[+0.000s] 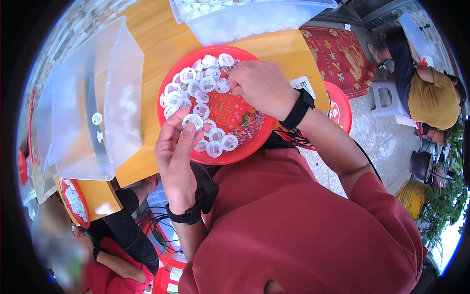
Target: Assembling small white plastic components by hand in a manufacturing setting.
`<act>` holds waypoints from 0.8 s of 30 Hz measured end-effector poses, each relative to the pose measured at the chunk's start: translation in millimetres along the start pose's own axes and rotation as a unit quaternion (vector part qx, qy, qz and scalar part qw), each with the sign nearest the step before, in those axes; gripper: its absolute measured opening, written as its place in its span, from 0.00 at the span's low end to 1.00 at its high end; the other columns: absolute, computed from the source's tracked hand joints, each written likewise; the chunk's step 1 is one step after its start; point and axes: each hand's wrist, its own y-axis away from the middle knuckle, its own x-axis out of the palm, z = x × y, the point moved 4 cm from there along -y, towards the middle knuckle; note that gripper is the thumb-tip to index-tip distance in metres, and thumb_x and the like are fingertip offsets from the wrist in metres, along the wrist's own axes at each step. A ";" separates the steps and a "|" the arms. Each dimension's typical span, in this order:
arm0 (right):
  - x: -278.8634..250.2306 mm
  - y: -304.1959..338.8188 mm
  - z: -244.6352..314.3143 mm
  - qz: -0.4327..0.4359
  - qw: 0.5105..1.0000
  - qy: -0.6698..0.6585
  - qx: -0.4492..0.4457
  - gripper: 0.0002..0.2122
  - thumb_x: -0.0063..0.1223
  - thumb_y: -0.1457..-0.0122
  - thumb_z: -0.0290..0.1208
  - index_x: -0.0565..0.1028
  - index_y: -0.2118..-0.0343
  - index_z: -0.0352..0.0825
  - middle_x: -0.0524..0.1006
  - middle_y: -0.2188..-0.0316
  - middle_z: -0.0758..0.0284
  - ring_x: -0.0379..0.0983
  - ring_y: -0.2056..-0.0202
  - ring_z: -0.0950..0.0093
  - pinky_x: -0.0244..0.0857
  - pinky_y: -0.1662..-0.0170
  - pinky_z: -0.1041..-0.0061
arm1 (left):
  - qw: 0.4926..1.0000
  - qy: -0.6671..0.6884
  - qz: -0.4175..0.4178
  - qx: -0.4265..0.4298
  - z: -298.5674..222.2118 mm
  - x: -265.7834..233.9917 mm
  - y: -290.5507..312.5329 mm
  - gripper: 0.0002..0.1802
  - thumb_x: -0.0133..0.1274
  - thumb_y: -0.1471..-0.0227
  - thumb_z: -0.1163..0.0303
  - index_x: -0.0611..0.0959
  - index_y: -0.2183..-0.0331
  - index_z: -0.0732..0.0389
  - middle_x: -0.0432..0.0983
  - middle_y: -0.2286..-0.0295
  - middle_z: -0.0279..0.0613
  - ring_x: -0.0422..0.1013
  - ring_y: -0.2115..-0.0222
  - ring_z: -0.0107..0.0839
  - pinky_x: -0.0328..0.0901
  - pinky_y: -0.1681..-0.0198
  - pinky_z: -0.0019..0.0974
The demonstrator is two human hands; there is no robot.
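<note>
A round red tray (pixel 268 128) with a printed bottom lies in front of me. Many round white plastic pieces (pixel 214 148) with slots cover its left side. My left hand (pixel 177 147) pinches one white plastic disc (pixel 193 122) between thumb and fingertips, above the tray's left edge. Thin pin-like pieces (pixel 249 131) lie in a loose heap at the tray's lower right, with more by the far rim. My right hand (pixel 262 88) is over the tray's upper right, fingers curled together beside the far pins. Its fingertips are partly hidden, so what they hold cannot be made out.
A translucent bin (pixel 120 73) with a couple of white pieces stands left on the wooden table (pixel 156 24). Another bin (pixel 245 24), full of white pieces, is beyond the tray. A co-worker (pixel 117 259) sits lower left by a small red tray (pixel 83 215). Black cables (pixel 159 228) hang nearby.
</note>
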 end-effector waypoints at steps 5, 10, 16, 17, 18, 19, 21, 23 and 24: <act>3.5 -7.6 16.3 0.041 0.999 0.032 -0.013 0.04 0.56 0.52 0.27 0.76 0.77 0.33 0.76 0.75 0.59 0.75 0.71 0.59 0.67 0.69 0.62 | 0.999 -0.020 0.031 -0.023 6.6 -7.0 3.2 0.12 0.52 0.41 0.70 0.79 0.57 0.64 0.77 0.65 0.37 0.74 0.70 0.22 0.68 0.66 0.25; 7.5 -4.6 12.1 0.067 0.995 0.050 -0.059 0.06 0.56 0.49 0.29 0.76 0.74 0.30 0.76 0.75 0.56 0.74 0.71 0.60 0.68 0.69 0.65 | 0.999 -0.018 0.034 -0.031 11.2 -6.3 4.6 0.11 0.52 0.41 0.68 0.81 0.59 0.61 0.77 0.67 0.32 0.68 0.76 0.17 0.64 0.72 0.22; -13.5 4.6 21.5 0.148 0.869 -0.470 -0.036 0.10 0.55 0.41 0.32 0.75 0.66 0.29 0.77 0.70 0.66 0.73 0.67 0.78 0.67 0.61 0.77 | 0.994 -0.038 0.086 -0.061 12.3 13.3 8.2 0.13 0.52 0.41 0.65 0.80 0.56 0.61 0.74 0.71 0.29 0.64 0.78 0.16 0.59 0.74 0.21; -13.3 5.8 23.4 0.141 0.806 -0.574 -0.030 0.10 0.55 0.40 0.33 0.76 0.65 0.30 0.78 0.68 0.67 0.74 0.65 0.79 0.67 0.60 0.78 | 0.994 -0.038 0.082 -0.059 11.6 15.0 8.1 0.13 0.52 0.41 0.65 0.80 0.56 0.61 0.74 0.71 0.29 0.64 0.78 0.16 0.59 0.74 0.21; -12.7 5.4 25.9 0.140 0.776 -0.613 -0.050 0.10 0.54 0.39 0.33 0.76 0.62 0.31 0.77 0.65 0.72 0.71 0.61 0.84 0.66 0.57 0.82 | 0.993 -0.007 0.096 -0.064 11.4 19.3 7.8 0.14 0.52 0.41 0.65 0.79 0.56 0.61 0.74 0.71 0.29 0.64 0.78 0.16 0.59 0.74 0.21; -12.8 5.6 27.7 0.141 0.776 -0.613 -0.050 0.10 0.54 0.39 0.33 0.76 0.62 0.31 0.77 0.65 0.72 0.71 0.61 0.84 0.66 0.57 0.82 | 0.991 0.025 0.112 -0.070 11.8 22.9 8.0 0.14 0.52 0.41 0.65 0.79 0.56 0.61 0.74 0.71 0.29 0.63 0.78 0.16 0.58 0.75 0.21; -8.9 6.1 29.7 0.183 0.711 -0.678 0.023 0.10 0.51 0.37 0.30 0.74 0.59 0.30 0.74 0.56 0.69 0.69 0.55 0.81 0.63 0.51 0.79 | 0.991 0.026 0.112 -0.074 10.1 24.7 6.9 0.13 0.52 0.41 0.65 0.79 0.56 0.61 0.73 0.72 0.29 0.64 0.78 0.16 0.59 0.74 0.22; -6.7 6.8 32.2 0.198 0.706 -0.679 0.040 0.10 0.51 0.37 0.30 0.74 0.58 0.30 0.74 0.55 0.69 0.69 0.55 0.81 0.63 0.51 0.79 | 0.994 0.041 0.091 -0.053 8.7 23.4 6.4 0.11 0.52 0.41 0.66 0.80 0.58 0.61 0.74 0.72 0.29 0.64 0.78 0.16 0.59 0.74 0.22; -4.9 6.4 33.9 0.212 0.700 -0.680 0.056 0.10 0.51 0.37 0.30 0.74 0.57 0.30 0.74 0.55 0.69 0.69 0.54 0.81 0.63 0.51 0.79 | 0.994 0.040 0.089 -0.052 8.0 22.8 5.3 0.11 0.52 0.41 0.66 0.80 0.58 0.61 0.74 0.72 0.29 0.64 0.78 0.16 0.59 0.74 0.22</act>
